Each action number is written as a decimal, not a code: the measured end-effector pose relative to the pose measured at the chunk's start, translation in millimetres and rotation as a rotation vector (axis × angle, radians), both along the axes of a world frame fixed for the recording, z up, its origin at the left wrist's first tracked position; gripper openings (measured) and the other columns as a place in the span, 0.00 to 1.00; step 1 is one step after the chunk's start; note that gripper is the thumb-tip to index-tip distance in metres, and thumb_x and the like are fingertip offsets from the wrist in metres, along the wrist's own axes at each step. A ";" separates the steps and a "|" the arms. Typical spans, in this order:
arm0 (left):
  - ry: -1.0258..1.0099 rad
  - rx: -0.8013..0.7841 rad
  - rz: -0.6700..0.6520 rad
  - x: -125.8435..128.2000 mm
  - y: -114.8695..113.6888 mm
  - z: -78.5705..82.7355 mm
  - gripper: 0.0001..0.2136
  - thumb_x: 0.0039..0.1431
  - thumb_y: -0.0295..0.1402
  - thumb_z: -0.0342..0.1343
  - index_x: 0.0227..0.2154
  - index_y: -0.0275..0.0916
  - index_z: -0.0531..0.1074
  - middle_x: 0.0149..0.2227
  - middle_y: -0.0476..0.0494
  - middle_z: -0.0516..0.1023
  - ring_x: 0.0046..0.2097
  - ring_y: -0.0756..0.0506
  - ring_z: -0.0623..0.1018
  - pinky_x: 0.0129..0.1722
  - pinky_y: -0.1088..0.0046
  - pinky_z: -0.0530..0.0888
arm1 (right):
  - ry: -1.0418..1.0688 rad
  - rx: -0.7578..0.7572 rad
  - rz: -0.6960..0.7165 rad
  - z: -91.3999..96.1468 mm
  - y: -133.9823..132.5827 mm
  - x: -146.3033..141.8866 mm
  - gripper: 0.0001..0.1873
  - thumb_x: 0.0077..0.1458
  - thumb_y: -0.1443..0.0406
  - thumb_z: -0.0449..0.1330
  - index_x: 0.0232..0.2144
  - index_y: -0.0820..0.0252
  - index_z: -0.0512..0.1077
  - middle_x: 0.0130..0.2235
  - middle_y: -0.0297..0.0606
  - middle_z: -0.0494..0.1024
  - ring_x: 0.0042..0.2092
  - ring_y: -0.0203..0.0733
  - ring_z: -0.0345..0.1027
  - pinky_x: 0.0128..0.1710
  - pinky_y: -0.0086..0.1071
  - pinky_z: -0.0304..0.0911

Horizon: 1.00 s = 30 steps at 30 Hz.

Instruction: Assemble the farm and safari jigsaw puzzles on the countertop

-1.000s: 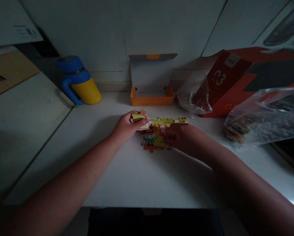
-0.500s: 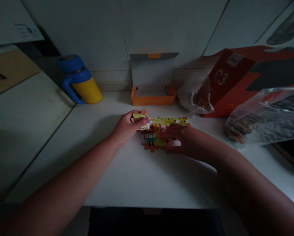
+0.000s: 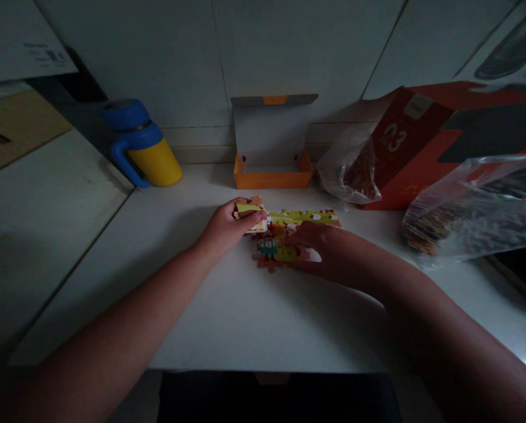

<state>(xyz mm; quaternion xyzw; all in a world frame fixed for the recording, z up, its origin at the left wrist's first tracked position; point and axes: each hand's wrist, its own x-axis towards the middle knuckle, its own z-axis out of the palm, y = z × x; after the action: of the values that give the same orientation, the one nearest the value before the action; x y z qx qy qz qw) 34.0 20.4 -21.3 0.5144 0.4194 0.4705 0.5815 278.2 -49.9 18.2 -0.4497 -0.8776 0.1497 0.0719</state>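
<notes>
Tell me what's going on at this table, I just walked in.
A person is handling a jigsaw puzzle. The left hand holds some loose pieces beside a partly joined puzzle lying on the white table. The right hand is over the puzzle's right side, its fingers bent downward; whether they grip a piece is hidden. Behind the puzzle, an orange box stands with its lid up.
</notes>
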 end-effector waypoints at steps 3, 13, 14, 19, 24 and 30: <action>-0.017 -0.019 0.001 0.4 -0.8 1.3 0.20 0.46 0.37 0.75 0.39 0.37 0.74 0.41 0.42 0.84 0.42 0.44 0.83 0.48 0.65 0.79 | -0.016 0.008 -0.004 1.2 -0.6 -0.9 0.16 0.64 0.57 0.63 0.52 0.53 0.79 0.53 0.46 0.81 0.50 0.52 0.77 0.51 0.43 0.70; -0.013 -0.015 -0.001 0.3 -1.3 2.5 0.21 0.46 0.38 0.76 0.39 0.38 0.74 0.40 0.43 0.84 0.42 0.44 0.83 0.47 0.65 0.79 | 0.017 0.023 0.014 -3.8 2.9 6.6 0.15 0.61 0.59 0.67 0.50 0.52 0.81 0.52 0.45 0.82 0.49 0.52 0.78 0.50 0.42 0.71; -0.003 -0.006 -0.001 -0.1 -1.0 2.0 0.21 0.46 0.38 0.76 0.39 0.38 0.74 0.40 0.43 0.84 0.42 0.44 0.83 0.46 0.66 0.78 | 0.013 0.024 0.015 -3.2 3.2 6.5 0.15 0.62 0.59 0.66 0.50 0.52 0.81 0.52 0.45 0.82 0.50 0.52 0.78 0.51 0.42 0.71; 0.204 0.163 -0.009 -2.8 -2.7 -0.4 0.22 0.49 0.41 0.74 0.43 0.38 0.75 0.44 0.40 0.82 0.45 0.43 0.82 0.46 0.66 0.78 | 0.174 0.025 -0.104 6.0 2.7 -3.4 0.17 0.65 0.62 0.62 0.54 0.56 0.78 0.48 0.45 0.83 0.42 0.46 0.78 0.44 0.38 0.71; 0.319 0.438 -0.100 0.1 -12.6 2.9 0.19 0.51 0.39 0.73 0.44 0.41 0.77 0.53 0.38 0.77 0.55 0.41 0.78 0.54 0.61 0.76 | 0.548 0.049 -0.362 8.1 3.1 -19.3 0.20 0.66 0.56 0.63 0.56 0.56 0.74 0.44 0.40 0.83 0.33 0.37 0.75 0.35 0.33 0.69; 0.469 0.560 -0.177 3.3 -17.3 8.7 0.20 0.47 0.40 0.76 0.42 0.42 0.80 0.51 0.39 0.78 0.55 0.39 0.78 0.58 0.59 0.73 | 0.676 -0.049 -0.402 -3.5 6.9 -22.0 0.18 0.62 0.49 0.65 0.40 0.58 0.77 0.38 0.40 0.82 0.34 0.40 0.73 0.33 0.33 0.67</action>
<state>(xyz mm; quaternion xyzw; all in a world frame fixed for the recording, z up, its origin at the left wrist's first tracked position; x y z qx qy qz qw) 37.3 3.1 -12.5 0.7816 0.3501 0.3844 0.3447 256.2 -43.0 14.7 -0.5394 -0.6950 0.2934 0.3741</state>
